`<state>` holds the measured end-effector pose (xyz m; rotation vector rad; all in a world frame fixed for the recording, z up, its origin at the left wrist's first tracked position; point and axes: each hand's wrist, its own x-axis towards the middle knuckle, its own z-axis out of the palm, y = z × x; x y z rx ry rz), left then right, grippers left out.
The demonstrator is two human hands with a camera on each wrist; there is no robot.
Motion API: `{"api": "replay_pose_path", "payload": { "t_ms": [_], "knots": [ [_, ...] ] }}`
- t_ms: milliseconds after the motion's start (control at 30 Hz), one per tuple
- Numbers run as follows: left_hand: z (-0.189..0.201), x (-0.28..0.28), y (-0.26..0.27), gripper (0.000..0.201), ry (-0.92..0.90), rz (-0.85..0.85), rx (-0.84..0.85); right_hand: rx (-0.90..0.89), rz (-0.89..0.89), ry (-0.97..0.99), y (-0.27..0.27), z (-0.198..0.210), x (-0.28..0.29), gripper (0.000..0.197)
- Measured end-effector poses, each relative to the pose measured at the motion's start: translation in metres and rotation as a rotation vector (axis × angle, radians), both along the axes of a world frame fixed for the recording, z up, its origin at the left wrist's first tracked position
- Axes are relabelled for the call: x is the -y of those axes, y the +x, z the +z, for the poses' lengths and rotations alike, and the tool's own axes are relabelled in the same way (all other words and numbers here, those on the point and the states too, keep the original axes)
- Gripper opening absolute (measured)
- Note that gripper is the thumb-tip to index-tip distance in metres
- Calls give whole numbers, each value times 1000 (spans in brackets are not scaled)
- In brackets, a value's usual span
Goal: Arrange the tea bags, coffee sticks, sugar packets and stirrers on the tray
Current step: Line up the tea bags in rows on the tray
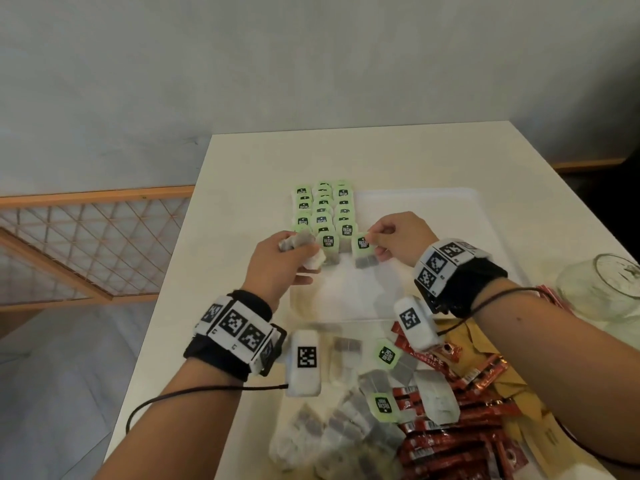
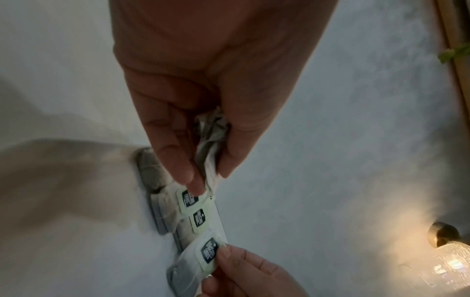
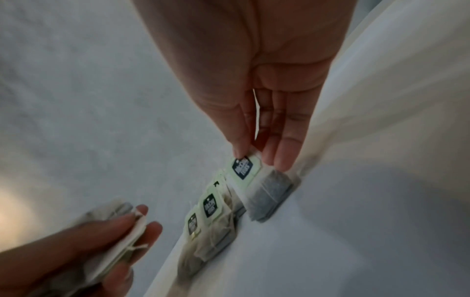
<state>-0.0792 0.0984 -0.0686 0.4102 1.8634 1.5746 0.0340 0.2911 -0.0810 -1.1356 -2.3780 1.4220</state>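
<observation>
Tea-bag placement, mid-frame on white plastic tray (image 1: 433,209).
Right hand (image 1: 398,237) pinching green-tagged paper tea bag (image 1: 363,252), long axis matching adjacent rows (image 1: 322,209); left hand (image 1: 280,265) clutching spare tea bags (image 1: 301,247).

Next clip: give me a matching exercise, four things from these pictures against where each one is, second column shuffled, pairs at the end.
Things:
1. tea bag bundle
2. single tea bag
3. coffee sticks
4. glass jar

Places:
A. pinched by the right hand at the tray
B. on the table's right edge
C. gripped in the left hand
D. loose heap on the table, near side of the tray

Pairs: 1-C, 2-A, 3-D, 4-B
</observation>
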Motion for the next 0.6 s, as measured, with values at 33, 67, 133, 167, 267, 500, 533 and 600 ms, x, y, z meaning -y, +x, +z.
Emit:
{"api": "replay_pose_path", "payload": {
  "t_ms": [33,67,133,167,267,500,533,600],
  "knots": [
    [-1,1,-3,22,9,9,20,-13,-4,-1,-4,-1,0,5],
    [-1,2,-5,23,21,18,44,-28,-9,-3,-8,-2,0,5],
    [-3,4,-9,24,39,37,90,-59,-35,-26,-15,-4,0,6],
    [-3,5,-10,24,43,42,112,-69,-47,-42,-18,-6,1,6],
    [-6,5,-9,26,17,60,150,-74,-58,-78,-24,-8,1,9],
    [-5,1,7,27,-16,33,124,-135,-92,-21,-15,9,13,14],
    [-4,0,11,28,-1,17,117,-172,-84,-27,-10,14,17,14],
    [-1,-3,19,28,29,4,115,-220,-28,-102,0,21,29,14]
  ]
}}
